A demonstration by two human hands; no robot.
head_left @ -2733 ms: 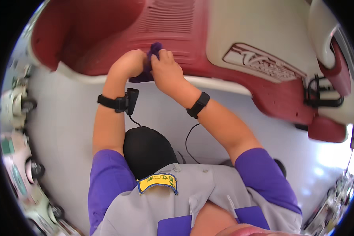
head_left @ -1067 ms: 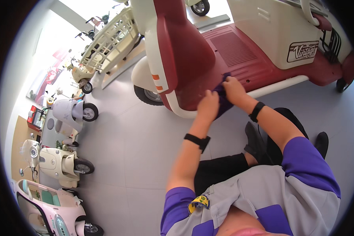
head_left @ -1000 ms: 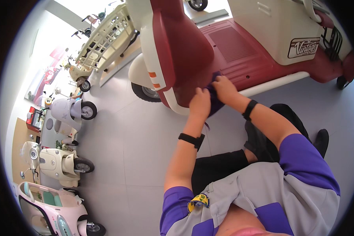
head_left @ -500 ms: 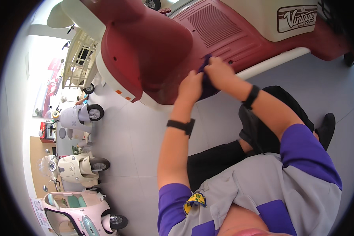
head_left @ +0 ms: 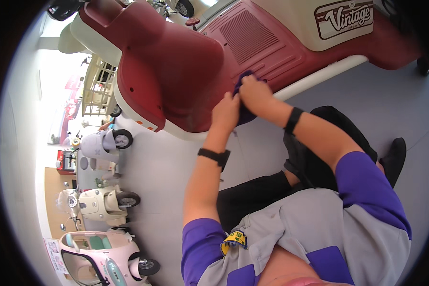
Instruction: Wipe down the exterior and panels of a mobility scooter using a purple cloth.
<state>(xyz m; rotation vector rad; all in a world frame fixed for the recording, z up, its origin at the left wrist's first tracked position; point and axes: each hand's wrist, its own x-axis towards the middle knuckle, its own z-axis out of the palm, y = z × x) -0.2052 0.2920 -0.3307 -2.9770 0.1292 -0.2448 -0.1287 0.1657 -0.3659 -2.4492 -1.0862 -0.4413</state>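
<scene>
A dark purple cloth (head_left: 246, 114) is bunched between my two hands at the near edge of a red and cream scooter (head_left: 190, 71). My left hand (head_left: 225, 113) is closed on the cloth's left side. Close beside it, my right hand (head_left: 256, 95) grips the cloth from the right, over the red footboard (head_left: 276, 62). Part of the cloth hangs down past the scooter's cream lower edge. My fingertips are partly hidden by the backs of my hands and the folds. Each wrist wears a black band.
A cream side rail (head_left: 324, 77) runs along the footboard's near side. On the left stand a lilac scooter (head_left: 100, 145), a cream scooter (head_left: 97, 204) and a pink covered vehicle (head_left: 107, 255). My bent legs in black trousers (head_left: 252, 195) rest above the grey tiled floor (head_left: 164, 178).
Both hands and the cloth have shifted slightly left and a little lower in view. The scooter also appears farther left, as the whole view has turned slightly.
</scene>
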